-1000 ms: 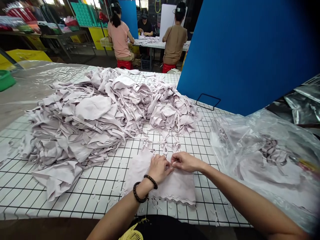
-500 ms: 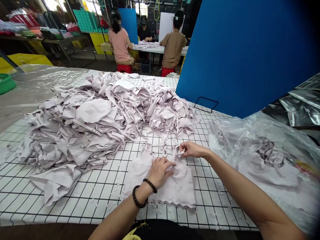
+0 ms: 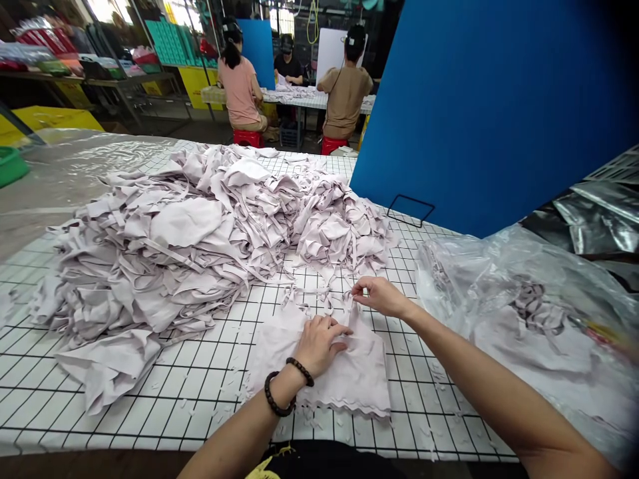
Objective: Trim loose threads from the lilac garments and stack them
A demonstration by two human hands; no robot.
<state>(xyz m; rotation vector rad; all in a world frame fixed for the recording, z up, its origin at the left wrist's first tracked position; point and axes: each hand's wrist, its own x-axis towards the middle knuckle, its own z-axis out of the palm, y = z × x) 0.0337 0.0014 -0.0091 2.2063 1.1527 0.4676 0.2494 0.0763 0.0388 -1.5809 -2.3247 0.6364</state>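
Note:
A pale lilac-grey camisole (image 3: 349, 379) with a wavy hem lies flat on the grid-patterned table in front of me. My left hand (image 3: 319, 342) rests on its upper middle with the fingers spread out, pressing the cloth down. At the top right of the camisole my right hand (image 3: 377, 295) pinches a thin strap (image 3: 350, 303) between thumb and forefinger, lifting it slightly. More straps (image 3: 304, 297) lie loosely curled at the top edge. Behind them rises a big heap of the same pale cloth pieces (image 3: 190, 223).
A clear plastic bag (image 3: 459, 266) with pale garments lies at the right. A blue board (image 3: 474, 113) stands behind it, by a black wire stand (image 3: 412, 209). Small cloth scraps (image 3: 314, 422) are strewn on the table (image 3: 200, 379). Several people sit at another table beyond.
My right hand has moved slightly up and left, drawing the strap more upright. My left hand stays in place on the camisole.

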